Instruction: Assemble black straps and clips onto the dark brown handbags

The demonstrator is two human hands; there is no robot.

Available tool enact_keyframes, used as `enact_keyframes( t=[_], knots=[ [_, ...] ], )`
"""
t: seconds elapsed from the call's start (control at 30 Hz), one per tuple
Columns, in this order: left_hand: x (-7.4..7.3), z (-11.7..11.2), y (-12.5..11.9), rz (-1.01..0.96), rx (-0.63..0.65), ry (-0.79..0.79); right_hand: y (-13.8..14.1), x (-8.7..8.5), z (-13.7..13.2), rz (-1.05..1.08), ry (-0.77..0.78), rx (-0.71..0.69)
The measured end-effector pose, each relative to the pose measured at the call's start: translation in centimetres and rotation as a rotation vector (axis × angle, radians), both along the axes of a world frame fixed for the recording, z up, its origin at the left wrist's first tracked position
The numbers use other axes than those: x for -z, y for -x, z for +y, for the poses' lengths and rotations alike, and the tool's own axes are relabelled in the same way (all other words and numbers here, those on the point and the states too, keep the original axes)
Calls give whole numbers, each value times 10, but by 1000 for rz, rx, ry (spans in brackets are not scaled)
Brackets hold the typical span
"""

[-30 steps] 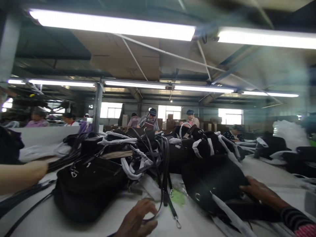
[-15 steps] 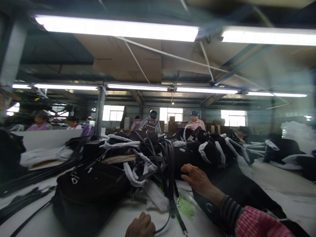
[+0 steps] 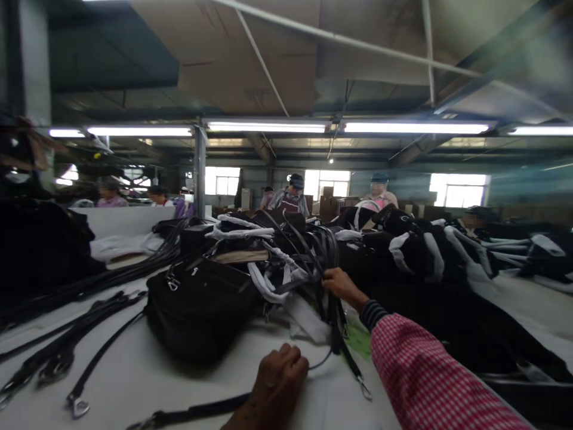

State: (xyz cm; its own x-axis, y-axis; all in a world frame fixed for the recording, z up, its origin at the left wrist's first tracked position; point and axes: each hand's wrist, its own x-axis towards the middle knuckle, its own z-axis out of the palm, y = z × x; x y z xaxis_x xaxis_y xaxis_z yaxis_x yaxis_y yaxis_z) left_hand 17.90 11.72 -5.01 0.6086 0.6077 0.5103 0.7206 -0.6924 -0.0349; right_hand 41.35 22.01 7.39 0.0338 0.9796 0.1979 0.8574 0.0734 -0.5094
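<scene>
My left hand (image 3: 283, 376) is low in front of me, fingers curled round a thin black strap (image 3: 215, 407). The strap comes out on both sides of the fist. Farther off, my right hand (image 3: 344, 288) pinches at a bundle of black straps (image 3: 329, 248) that hangs down over the pile. Metal snap hooks (image 3: 364, 389) end the straps below it. To the left of both hands sits a black bag (image 3: 197, 310) with a zip and a metal clip. White-wrapped handles (image 3: 268, 286) lie against its right side.
Several black bags with white-wrapped handles (image 3: 432, 257) are heaped along the back and right. More straps with hooks (image 3: 67, 352) lie on the white table (image 3: 120, 382) at left. A green sheet (image 3: 358, 341) lies under the straps. Several people (image 3: 293, 194) work beyond the pile.
My right hand has moved from over the black material onto the hanging straps. My left hand has come further into view with its strap. The camera view has tilted down and shifted left.
</scene>
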Motion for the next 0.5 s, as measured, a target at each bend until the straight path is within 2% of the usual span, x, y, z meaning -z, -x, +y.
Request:
enact_keyframes(
  t=[0.1, 0.23, 0.33, 0.4, 0.5],
  knots=[
    [-11, -5, 2, -31, -57, 94, -8, 0, -3, 112, 68, -59],
    [-16, -7, 3, -33, -64, 175, 1, 15, -9, 195, 135, -102],
    [-18, -9, 2, -8, -42, 209, 9, 25, -7, 223, 126, -95],
    [-21, -11, 2, 5, -43, 224, 11, 26, -2, 254, 111, -79],
    [-23, -12, 3, 11, -56, 243, 5, 19, 6, 323, 120, -71]
  ],
)
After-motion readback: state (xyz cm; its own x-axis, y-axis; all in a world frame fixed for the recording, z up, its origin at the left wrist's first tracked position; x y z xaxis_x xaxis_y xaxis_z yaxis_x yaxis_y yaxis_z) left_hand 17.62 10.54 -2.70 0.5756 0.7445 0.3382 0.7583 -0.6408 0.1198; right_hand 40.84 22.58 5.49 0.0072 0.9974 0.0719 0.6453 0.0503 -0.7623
